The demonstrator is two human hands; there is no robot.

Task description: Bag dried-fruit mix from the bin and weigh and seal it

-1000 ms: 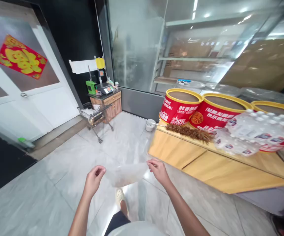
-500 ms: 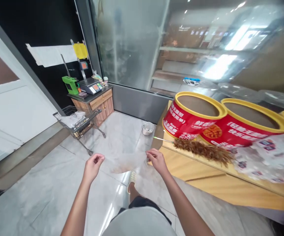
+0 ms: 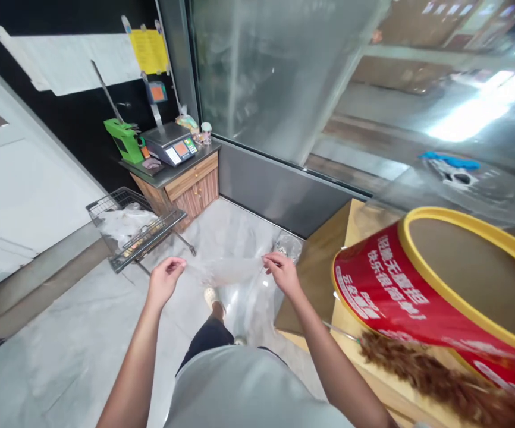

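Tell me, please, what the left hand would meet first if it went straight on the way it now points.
Along its forearm's line, past the clear plastic it holds, the left hand would probably meet the wire cart first; depth is unclear.

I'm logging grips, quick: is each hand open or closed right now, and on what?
Left hand: closed, pinching one end of a clear plastic bag.
Right hand: closed, pinching the other end.

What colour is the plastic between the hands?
The plastic looks clear, faintly whitish, in the head view.
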